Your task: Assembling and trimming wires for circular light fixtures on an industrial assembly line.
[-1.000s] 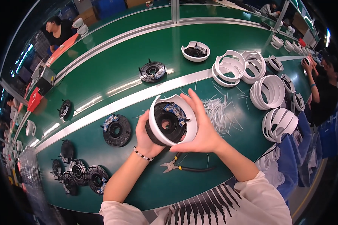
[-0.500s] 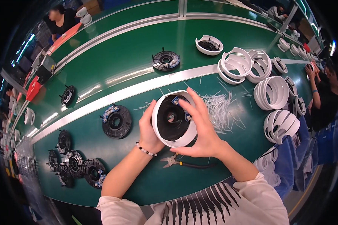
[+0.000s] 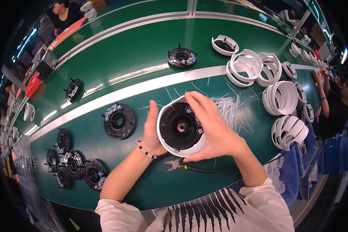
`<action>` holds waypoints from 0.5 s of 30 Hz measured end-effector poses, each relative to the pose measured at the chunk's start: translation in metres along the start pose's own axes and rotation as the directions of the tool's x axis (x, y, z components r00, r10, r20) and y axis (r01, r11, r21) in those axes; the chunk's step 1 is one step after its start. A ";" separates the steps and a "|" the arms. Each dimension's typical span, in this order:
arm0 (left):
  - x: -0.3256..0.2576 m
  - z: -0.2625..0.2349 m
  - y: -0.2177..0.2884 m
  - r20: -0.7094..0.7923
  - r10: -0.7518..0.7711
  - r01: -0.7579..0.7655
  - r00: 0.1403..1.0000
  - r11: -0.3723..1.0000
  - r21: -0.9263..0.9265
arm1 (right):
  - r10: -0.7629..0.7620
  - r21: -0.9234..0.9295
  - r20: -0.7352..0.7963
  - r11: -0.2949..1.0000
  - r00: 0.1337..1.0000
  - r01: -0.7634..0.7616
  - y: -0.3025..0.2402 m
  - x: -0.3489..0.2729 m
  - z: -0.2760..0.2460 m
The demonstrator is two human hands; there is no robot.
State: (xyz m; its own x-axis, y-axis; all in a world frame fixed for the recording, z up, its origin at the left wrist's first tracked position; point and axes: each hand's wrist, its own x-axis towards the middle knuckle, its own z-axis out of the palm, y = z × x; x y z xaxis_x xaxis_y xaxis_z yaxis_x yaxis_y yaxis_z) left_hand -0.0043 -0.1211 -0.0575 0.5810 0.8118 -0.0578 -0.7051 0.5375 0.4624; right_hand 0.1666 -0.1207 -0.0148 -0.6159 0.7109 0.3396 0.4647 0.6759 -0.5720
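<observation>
Between my two hands is a round white plastic housing point(image 3: 162, 144) with a black slotted disc point(image 3: 173, 134) inside it. The disc has a centre hole and blue circuit pieces along its right edge. My left hand point(image 3: 154, 133) cups the housing's left side, thumb raised along the rim and fingers hidden underneath. From the right, my right hand point(image 3: 216, 129) grips the rim, its fingers reaching over the disc's circuit side and its thumb low on the housing. Below the housing lie cutting pliers point(image 3: 176, 164) with jaws apart, near my right wrist.
Another black disc point(image 3: 120, 121) lies left of my hands, with several more point(image 3: 76, 165) clustered farther left. Thin white plastic strips point(image 3: 229, 112) are heaped to the right. White rings point(image 3: 281, 98) stand stacked beyond them. A disc point(image 3: 182, 57) rests on the green conveyor point(image 3: 143, 50).
The housing has turned so the black disc faces up more squarely. My right fingers have shifted from pointing at the circuit piece to lying across the right rim. The view has moved slightly.
</observation>
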 end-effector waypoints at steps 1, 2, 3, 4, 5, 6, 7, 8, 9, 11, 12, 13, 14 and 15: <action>-0.001 -0.001 0.000 0.034 0.016 -0.016 0.999 1.000 -0.001 | 0.002 0.005 0.010 1.000 1.000 -0.003 -0.001 0.000 -0.001; -0.003 -0.001 0.001 0.100 0.047 -0.044 0.994 0.999 -0.031 | 0.005 0.005 0.008 1.000 1.000 -0.005 -0.001 0.000 0.001; -0.003 -0.003 -0.001 0.052 0.086 -0.087 0.995 0.996 0.030 | 0.005 0.020 -0.026 1.000 1.000 -0.005 -0.001 0.001 0.002; -0.003 -0.005 -0.003 0.007 0.127 -0.127 0.992 0.987 0.093 | 0.006 0.035 -0.061 0.999 0.998 -0.004 0.000 0.001 0.005; -0.004 -0.004 -0.003 -0.010 0.151 -0.149 0.989 0.983 0.112 | -0.010 0.025 -0.112 1.000 0.994 0.013 0.002 0.000 0.009; -0.005 -0.003 -0.003 -0.006 0.146 -0.145 0.989 0.983 0.113 | -0.007 0.022 -0.117 1.000 0.993 0.010 0.002 -0.001 0.013; -0.005 -0.002 -0.003 -0.022 0.149 -0.145 0.989 0.980 0.137 | -0.006 0.035 -0.170 0.999 0.985 0.013 0.002 -0.002 0.017; -0.006 -0.001 -0.003 -0.038 0.153 -0.145 0.988 0.976 0.161 | -0.005 0.048 -0.222 0.999 0.975 0.016 0.002 -0.004 0.021; -0.007 0.003 -0.003 -0.049 0.143 -0.136 0.989 0.982 0.128 | 0.013 0.061 -0.223 0.998 0.975 0.001 0.002 -0.006 0.023; -0.006 0.005 -0.005 -0.065 0.157 -0.148 0.985 0.981 0.123 | 0.019 0.054 -0.254 0.999 0.967 -0.005 0.003 -0.009 0.027; -0.006 0.005 -0.005 -0.086 0.176 -0.166 0.981 0.979 0.115 | 0.022 0.051 -0.280 0.999 0.960 -0.008 0.004 -0.010 0.028; -0.005 0.007 -0.006 -0.084 0.172 -0.162 0.981 0.980 0.120 | 0.024 0.051 -0.286 0.999 0.958 -0.010 0.005 -0.011 0.029; -0.003 0.009 -0.007 -0.086 0.202 -0.197 0.976 0.978 0.069 | 0.035 0.073 -0.303 0.997 0.952 -0.013 0.006 -0.012 0.029; -0.004 0.010 -0.009 -0.095 0.231 -0.231 0.968 0.973 0.016 | 0.050 0.100 -0.315 0.995 0.948 -0.020 0.008 -0.014 0.031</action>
State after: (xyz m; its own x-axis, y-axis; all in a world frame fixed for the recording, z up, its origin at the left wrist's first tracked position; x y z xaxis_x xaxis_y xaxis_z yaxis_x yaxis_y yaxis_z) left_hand 0.0040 -0.1314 -0.0527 0.3611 0.9319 -0.0331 -0.8134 0.3322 0.4775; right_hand 0.1588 -0.1316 -0.0472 -0.3602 0.7690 0.5281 0.4111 0.6391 -0.6501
